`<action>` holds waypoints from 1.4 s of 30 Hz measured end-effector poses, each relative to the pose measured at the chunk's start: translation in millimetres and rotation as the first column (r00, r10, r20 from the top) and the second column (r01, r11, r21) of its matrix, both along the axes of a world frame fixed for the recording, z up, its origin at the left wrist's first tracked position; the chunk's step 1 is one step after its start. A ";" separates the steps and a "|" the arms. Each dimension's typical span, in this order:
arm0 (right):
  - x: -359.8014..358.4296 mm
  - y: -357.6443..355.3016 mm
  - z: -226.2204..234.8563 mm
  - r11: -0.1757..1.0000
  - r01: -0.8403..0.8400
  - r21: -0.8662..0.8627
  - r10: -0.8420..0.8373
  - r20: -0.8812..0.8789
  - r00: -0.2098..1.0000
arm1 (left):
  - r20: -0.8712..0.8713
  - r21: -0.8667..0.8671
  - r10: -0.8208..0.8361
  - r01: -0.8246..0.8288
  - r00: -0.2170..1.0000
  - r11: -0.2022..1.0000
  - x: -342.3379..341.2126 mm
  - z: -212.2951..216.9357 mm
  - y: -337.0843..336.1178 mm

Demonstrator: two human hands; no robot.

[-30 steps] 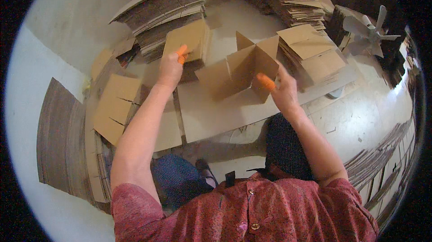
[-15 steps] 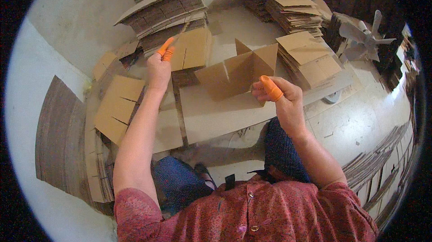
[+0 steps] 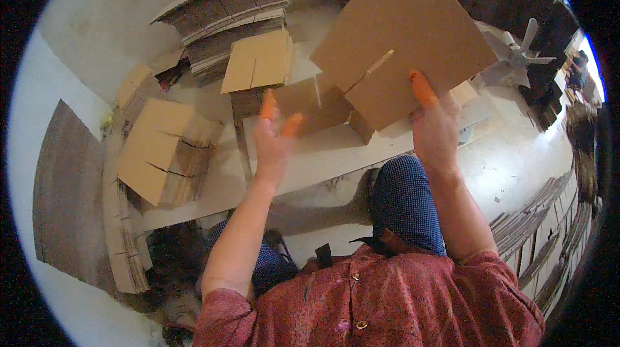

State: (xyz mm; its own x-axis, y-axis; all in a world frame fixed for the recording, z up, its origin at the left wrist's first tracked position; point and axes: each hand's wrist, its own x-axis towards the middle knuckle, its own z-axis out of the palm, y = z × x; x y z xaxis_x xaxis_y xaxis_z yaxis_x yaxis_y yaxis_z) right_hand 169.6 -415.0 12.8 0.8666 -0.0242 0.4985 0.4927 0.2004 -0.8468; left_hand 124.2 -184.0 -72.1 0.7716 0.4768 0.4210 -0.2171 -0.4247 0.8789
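Observation:
My right hand (image 3: 436,118) grips a large slotted cardboard divider sheet (image 3: 413,21) by its lower edge, the orange-capped thumb pressed on its face. The sheet is raised and tilted above the table, with one slot running up from its lower left side. My left hand (image 3: 274,134), slightly blurred, is open, with orange covers on two spread digits and nothing held. Just beyond it stands another slotted cardboard divider (image 3: 307,105) on the white table. The raised sheet hides part of that divider, so whether the two touch I cannot tell.
Stacked slotted cardboard pieces (image 3: 258,63) lie behind my left hand, with another stack (image 3: 152,147) farther left. A tall cardboard pile (image 3: 226,14) rises at the back. A pale fan (image 3: 516,60) stands at the right. Bundled cardboard (image 3: 536,224) lies on the floor at lower right.
My right hand has brought up a large cardboard sheet, which covers the right-hand stacks. My left hand has come down and right from the cardboard stack toward the standing divider.

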 end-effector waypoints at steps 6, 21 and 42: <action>-7.6 2.4 -3.3 0.947 0.140 -0.290 -0.112 0.109 0.988 | -0.006 -0.173 -0.201 0.197 0.979 0.965 -17.5 -52.8 -12.2; 3.4 -10.2 -9.7 0.982 0.017 -0.190 0.008 0.130 0.992 | -0.104 0.076 -0.082 0.090 0.991 0.993 -14.0 -18.6 -41.6; 10.4 -7.2 -76.9 0.818 -0.022 -0.575 0.012 -0.021 1.000 | 0.071 0.273 -0.098 0.075 0.993 0.959 -18.4 -39.2 -41.0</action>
State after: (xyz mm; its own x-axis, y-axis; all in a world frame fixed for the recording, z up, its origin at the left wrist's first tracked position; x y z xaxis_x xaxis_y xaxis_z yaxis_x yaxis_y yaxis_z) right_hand 180.0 -422.2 -64.1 0.8721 0.2774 0.4031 0.4792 -0.3176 -0.8182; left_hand 105.8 -224.9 -111.4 0.7618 0.2696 0.5891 -0.3310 -0.6197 0.7116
